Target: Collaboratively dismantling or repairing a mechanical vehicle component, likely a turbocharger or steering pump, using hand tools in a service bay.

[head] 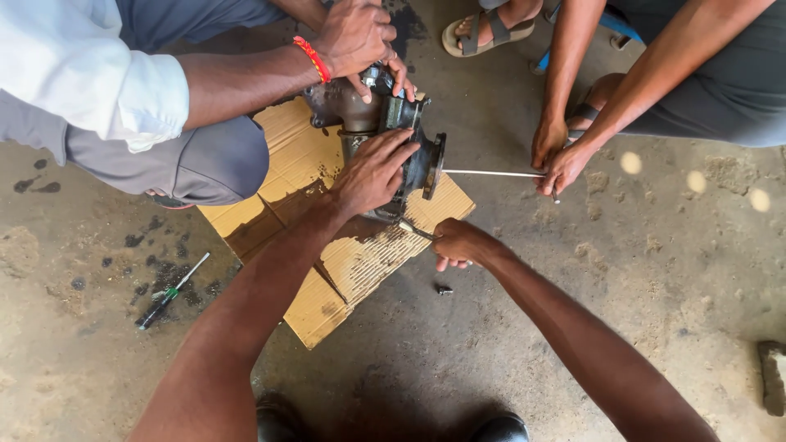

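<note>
From above, the left hand (pixel 372 172) lay flat on the greasy metal part (pixel 385 135) on the cardboard (pixel 327 245). The right hand (pixel 458 243) pinched a thin tool (pixel 416 232) against it. Another person's hands (pixel 557 160) held a long rod (pixel 491 173). They seemed to be loosening it; steady holding comes next.

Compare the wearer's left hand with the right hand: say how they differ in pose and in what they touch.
The left hand lies flat, fingers spread, on top of the dark metal housing; the right hand is curled into a fist around a thin tool at the housing's lower edge. The left hand sits over the cardboard sheet; the right hand hangs beyond its edge, above the concrete floor. Both work at the same housing.
</note>
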